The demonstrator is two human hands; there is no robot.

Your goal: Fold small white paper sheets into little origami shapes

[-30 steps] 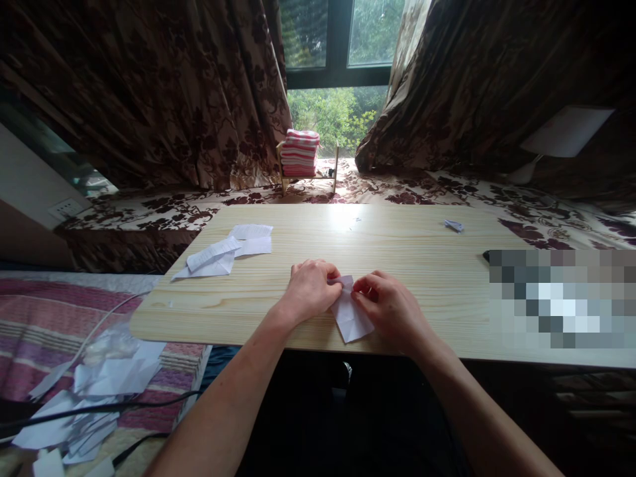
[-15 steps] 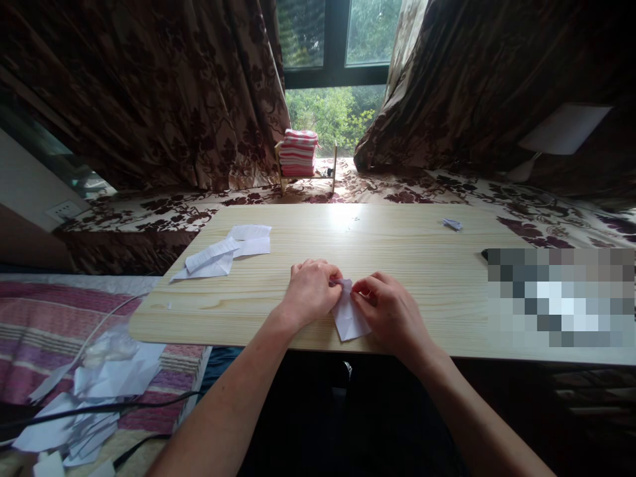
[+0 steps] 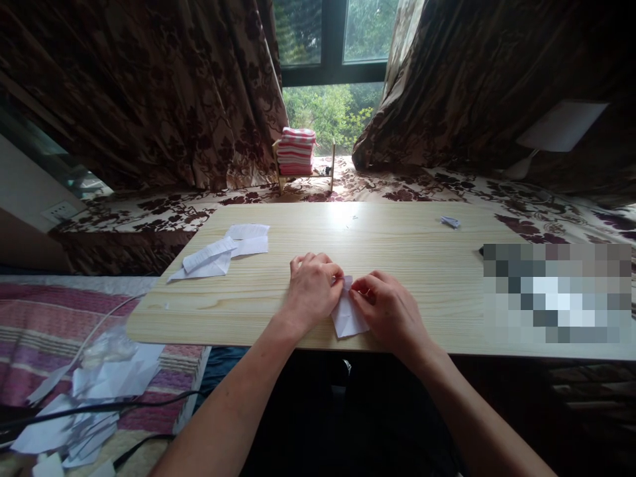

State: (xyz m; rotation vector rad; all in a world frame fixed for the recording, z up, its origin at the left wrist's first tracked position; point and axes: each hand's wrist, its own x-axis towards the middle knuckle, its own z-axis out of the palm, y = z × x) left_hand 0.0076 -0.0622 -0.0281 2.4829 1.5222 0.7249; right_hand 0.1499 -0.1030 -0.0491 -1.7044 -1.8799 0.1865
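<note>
1. Left hand (image 3: 314, 288) pinches the upper left side of a creased white paper (image 3: 349, 318) between thumb and curled fingers.
2. Right hand (image 3: 390, 308) grips the same piece by its upper right edge, fingertips close to those of the left.
3. The paper lies between the two hands, over the front part of a pale wood-grain desk (image 3: 422, 252); its wider lower end points toward the wearer. Whether it touches the surface is hard to tell.
4. On the desk's left side, printed paper pieces (image 3: 206, 257) overlap one another. A small folded paper (image 3: 450, 222) sits toward the far right, and tiny scraps (image 3: 354, 218) lie near the far edge.
5. Beyond the desk, red-and-white striped cloths (image 3: 297, 151) are stacked on a small rack (image 3: 332, 165), between floral curtains (image 3: 199, 99) at a window.
6. At lower left, loose white papers (image 3: 114, 377) lie on a striped bedspread (image 3: 40, 318), crossed by a dark cable (image 3: 144, 401).
</note>
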